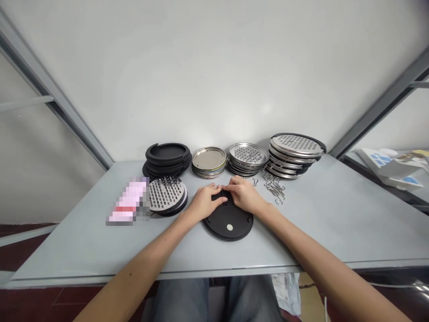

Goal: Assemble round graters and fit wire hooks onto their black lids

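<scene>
A black round base (229, 230) lies on the table before me, with a pale round dot and small black knobs on its upper face. My left hand (208, 202) grips its far left side, thumb on the face and fingers at the far edge. At that same edge my right hand (244, 195) is closed in a pinch, its fingertips meeting those of the left. A tiny metallic glint shows between the fingertips, but the fingers hide what it belongs to. Loose metal ring clips (275, 188) lie to the right of my right hand.
Behind are stacks of black round holders (167, 152), plain metal discs (209, 158), metal grater discs (248, 154) and graters in black holders (296, 145). Another grater pile (166, 194) sits left of my left hand, beside a blurred pink item (129, 199). The table's front edge (187, 273) is close.
</scene>
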The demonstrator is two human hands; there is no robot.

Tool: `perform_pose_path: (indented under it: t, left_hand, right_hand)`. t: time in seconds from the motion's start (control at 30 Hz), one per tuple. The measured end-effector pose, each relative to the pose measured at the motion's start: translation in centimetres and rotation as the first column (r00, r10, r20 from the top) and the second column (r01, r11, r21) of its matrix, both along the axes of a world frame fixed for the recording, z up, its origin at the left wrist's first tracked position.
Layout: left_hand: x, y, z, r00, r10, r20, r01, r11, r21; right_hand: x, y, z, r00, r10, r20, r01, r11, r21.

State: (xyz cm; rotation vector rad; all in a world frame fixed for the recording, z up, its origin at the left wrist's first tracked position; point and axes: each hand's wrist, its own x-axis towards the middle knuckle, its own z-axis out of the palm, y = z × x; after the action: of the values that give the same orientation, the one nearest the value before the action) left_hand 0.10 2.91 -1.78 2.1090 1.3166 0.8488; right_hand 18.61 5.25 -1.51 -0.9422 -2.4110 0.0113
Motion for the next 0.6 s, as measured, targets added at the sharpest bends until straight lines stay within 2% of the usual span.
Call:
perform_pose_path:
  t: [0.13, 0.27, 0.4, 0.53, 0.6]
  left_hand:
    - [-0.1, 0.0, -0.1, 0.997, -0.053, 0.058, 0.053, 0.999, 0.005]
    - [0.0, -0.1, -0.1, 0.996, -0.025, 0.086, 0.024, 1.000, 0.020]
    - [0.0, -0.4, 0.0, 0.991, 0.010, 0.136, -0.010, 1.000, 0.002]
    - [-0.2, -0.4, 0.1, 0.991, 0.064, 0.119, -0.058, 0.997, -0.054]
    - [-0.3, -0.3, 0.2, 0.994, 0.054, 0.094, -0.048, 0.997, -0.057]
  right_hand:
    - [0.5, -0.1, -0.3, 0.999, -0.030, -0.021, 0.030, 1.000, 0.004]
    - [0.7, -0.1, -0.4, 0.998, -0.019, -0.063, 0.017, 0.999, -0.031]
    - [0.6, -0.2, 0.0, 0.995, -0.060, -0.076, 0.050, 0.992, -0.118]
    - [0.8, -0.2, 0.6, 0.988, -0.060, -0.139, 0.030, 0.978, -0.206]
    - [1.2, 0.1, 0.8, 0.981, -0.060, -0.182, 0.015, 0.971, -0.237]
